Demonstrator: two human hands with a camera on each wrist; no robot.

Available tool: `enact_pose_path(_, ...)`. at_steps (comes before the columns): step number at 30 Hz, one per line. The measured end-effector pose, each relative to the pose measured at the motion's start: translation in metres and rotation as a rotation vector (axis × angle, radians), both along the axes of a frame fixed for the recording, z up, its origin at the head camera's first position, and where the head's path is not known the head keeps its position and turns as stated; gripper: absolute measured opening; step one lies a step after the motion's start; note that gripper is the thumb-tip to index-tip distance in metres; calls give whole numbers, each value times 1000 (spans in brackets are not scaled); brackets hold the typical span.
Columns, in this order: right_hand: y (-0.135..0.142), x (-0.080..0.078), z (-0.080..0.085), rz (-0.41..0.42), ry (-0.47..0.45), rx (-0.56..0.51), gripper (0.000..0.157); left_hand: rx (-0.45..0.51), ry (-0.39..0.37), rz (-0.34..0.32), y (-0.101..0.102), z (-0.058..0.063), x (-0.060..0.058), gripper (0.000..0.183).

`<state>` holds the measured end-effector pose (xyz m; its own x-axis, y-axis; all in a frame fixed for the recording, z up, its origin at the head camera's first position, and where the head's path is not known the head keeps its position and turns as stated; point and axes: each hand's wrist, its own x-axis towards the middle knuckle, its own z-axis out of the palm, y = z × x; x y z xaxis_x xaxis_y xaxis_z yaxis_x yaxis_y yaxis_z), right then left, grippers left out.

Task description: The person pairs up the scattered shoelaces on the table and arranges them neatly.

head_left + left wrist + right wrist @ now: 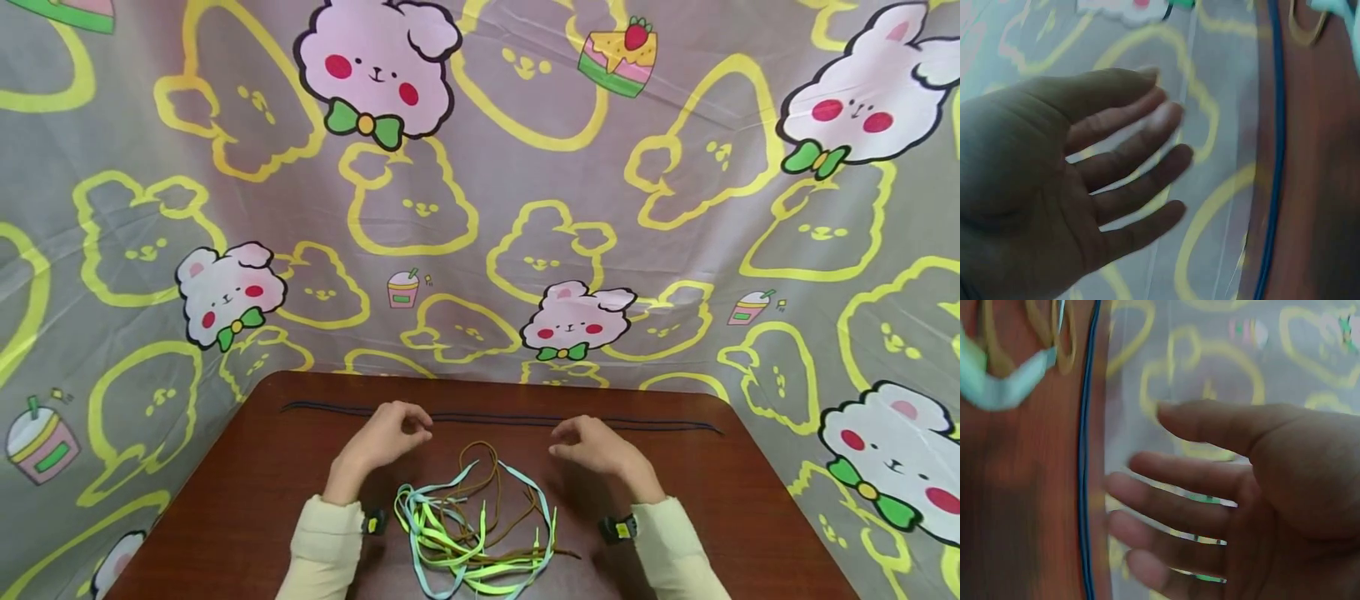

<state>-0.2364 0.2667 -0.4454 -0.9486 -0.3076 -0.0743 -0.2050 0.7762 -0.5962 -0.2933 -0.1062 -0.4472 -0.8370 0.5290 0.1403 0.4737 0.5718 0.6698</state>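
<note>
A long dark blue shoelace [495, 419] lies stretched, in two near-parallel strands, across the far part of the table. My left hand [385, 439] hovers on the near side of its left half, fingers loosely bent and holding nothing. Over on the right, my right hand [596, 447] hovers in the same way, its fingers [1166, 481] relaxed and apart. Between and nearer than the hands lies a tangled pile of shoelaces: light blue [420, 575], neon yellow [431, 533] and brown [517, 521]. In the left wrist view the blue shoelace [1277, 125] runs beyond the spread fingers.
The dark red-brown table [247, 500] has rounded far corners. A grey cloth [465, 275] printed with rabbits and yellow outlines hangs close behind it and along both sides. Each wrist carries a small black camera strap [618, 528].
</note>
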Motion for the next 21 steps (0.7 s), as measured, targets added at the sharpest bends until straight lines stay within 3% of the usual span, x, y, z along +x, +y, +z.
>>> enact_pose_path(5,-41,19,6,189,-82,23,38,-77,-75,-85,35,-12,22,8)
enact_pose_path(8,-53,27,9,208,-112,43,41,-113,-94,-90,52,-17,31,7)
enact_pose_path(12,-61,33,7,239,-102,63,36,-171,-81,-45,69,-24,37,10)
enact_pose_path(16,-70,35,2,290,-116,47,18,-223,-34,-17,77,-28,41,10)
enact_pose_path(21,-79,41,-3,293,-131,73,6,-246,22,-53,79,-35,40,43)
